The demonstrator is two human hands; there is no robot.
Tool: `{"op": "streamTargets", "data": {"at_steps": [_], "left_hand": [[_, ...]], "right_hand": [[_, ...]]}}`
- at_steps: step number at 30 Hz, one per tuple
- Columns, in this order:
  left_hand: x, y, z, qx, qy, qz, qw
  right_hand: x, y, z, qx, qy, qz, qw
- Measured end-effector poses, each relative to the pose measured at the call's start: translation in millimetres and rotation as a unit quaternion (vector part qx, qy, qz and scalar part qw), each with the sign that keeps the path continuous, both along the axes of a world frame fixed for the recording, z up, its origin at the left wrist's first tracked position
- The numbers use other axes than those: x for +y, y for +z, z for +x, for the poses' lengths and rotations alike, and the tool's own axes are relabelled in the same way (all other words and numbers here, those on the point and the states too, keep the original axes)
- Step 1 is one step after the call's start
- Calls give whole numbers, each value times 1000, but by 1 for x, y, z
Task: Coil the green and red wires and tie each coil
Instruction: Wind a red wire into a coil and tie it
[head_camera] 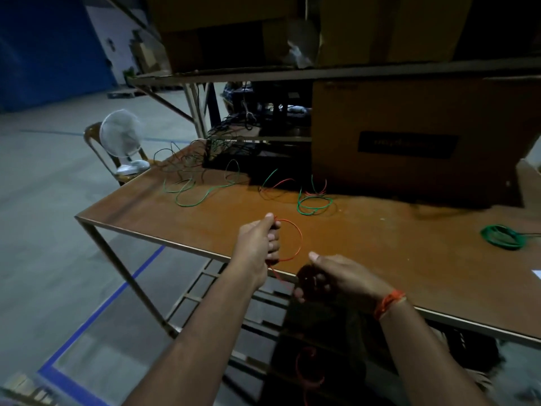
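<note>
My left hand (259, 244) grips a red wire (298, 238) that bows out in one loop to its right, above the front edge of the brown table (380, 259). From the left hand the red wire runs down to my right hand (336, 278), whose fingers are curled round it at the table edge. More red wire (307, 373) hangs in loops below the table. A tied green coil (502, 236) lies at the right. Loose green wire (193, 197) and a small green and red tangle (314, 200) lie farther back.
A large cardboard box (409, 136) stands at the back right of the table under a shelf (322, 72) loaded with boxes. Dark wires (187, 159) pile at the back left. A white fan (123, 142) sits on a chair to the left. A metal rack shows beneath the table.
</note>
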State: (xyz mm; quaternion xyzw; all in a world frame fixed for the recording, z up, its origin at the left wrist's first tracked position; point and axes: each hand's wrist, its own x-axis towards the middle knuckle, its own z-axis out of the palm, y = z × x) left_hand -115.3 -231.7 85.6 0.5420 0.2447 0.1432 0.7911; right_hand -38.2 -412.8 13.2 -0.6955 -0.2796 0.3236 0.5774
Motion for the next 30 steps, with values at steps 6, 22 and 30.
{"op": "streamTargets", "data": {"at_steps": [6,22,30], "left_hand": [[2,-1,-5,5,-3,-5,1000],[5,-14,-9,-37,-86,-88,992],[3,-18,-11,-24,-125,-122,984]], "right_hand": [[10,28,-39,-162,-2,-18,987],[34,5,-92,-170,-185,-33,967],[23,1,-92,-174,-161,-101,966]]}}
